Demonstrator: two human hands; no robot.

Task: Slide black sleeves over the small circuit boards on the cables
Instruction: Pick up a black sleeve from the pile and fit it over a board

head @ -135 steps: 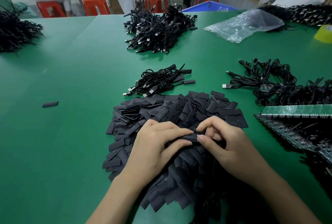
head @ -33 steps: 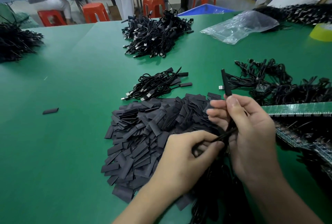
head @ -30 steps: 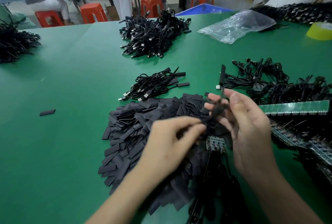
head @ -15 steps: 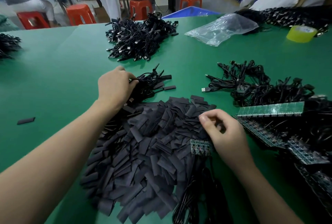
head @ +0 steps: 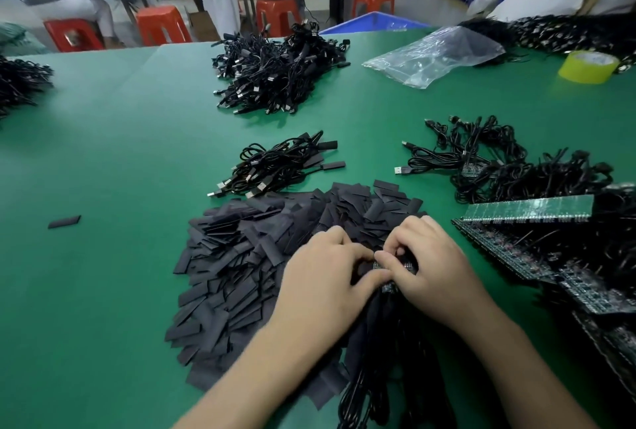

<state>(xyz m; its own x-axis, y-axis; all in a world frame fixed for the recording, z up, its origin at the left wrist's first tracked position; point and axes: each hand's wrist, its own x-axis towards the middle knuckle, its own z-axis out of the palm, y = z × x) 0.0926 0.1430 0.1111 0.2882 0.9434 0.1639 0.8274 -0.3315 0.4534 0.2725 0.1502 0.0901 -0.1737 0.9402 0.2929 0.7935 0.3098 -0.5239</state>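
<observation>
Green worktable (head: 120, 153): two hands closed over one cable end at the near right edge of the sleeve pile.

Pile of black sleeves (head: 247, 256), its near part hidden under the forearms. Large cable heap (head: 275, 74), far centre. Tangled cables (head: 516, 167) at right, beside stacked board panels (head: 530, 210) cut off by the frame. Small cable bundle (head: 275, 167) just beyond the pile. Clear bag (head: 437, 53). Tape roll (head: 588, 67). Left hand (head: 320, 277) and right hand (head: 437, 267), fingers curled, pinching a small circuit board (head: 389, 287), only slivers showing; any sleeve in the grip cannot be made out. Stray sleeve (head: 64, 222), far left.
</observation>
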